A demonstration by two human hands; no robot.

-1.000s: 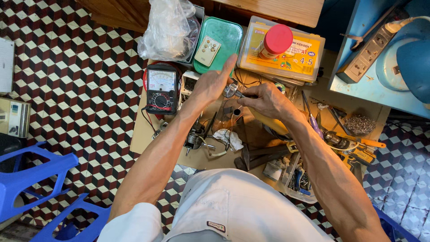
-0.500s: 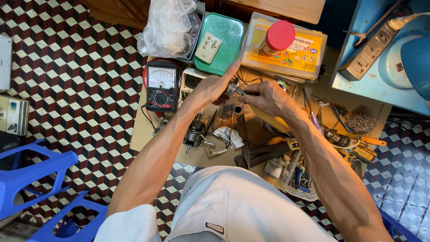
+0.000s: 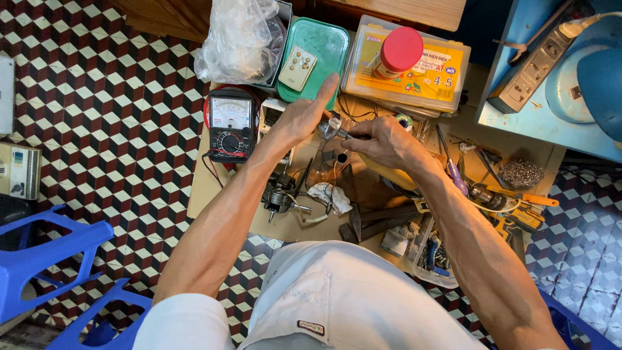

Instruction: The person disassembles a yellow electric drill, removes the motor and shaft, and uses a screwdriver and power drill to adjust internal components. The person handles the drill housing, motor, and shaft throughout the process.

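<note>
Head view: my left hand (image 3: 295, 120) & right hand (image 3: 382, 139) both pinch a small metal part (image 3: 329, 128), just right of the red multimeter (image 3: 230, 123). Mid-fit, I judge; next needs a steady twist.

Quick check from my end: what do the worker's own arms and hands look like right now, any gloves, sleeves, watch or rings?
Both arms are bare from shoulder area to fingertips. The left hand and right hand wear no gloves, and no watch, bracelet or ring shows on either. Forearms look lean and sinewy. The only clothing in view is the white shorts, bearing a small dark label.
</note>
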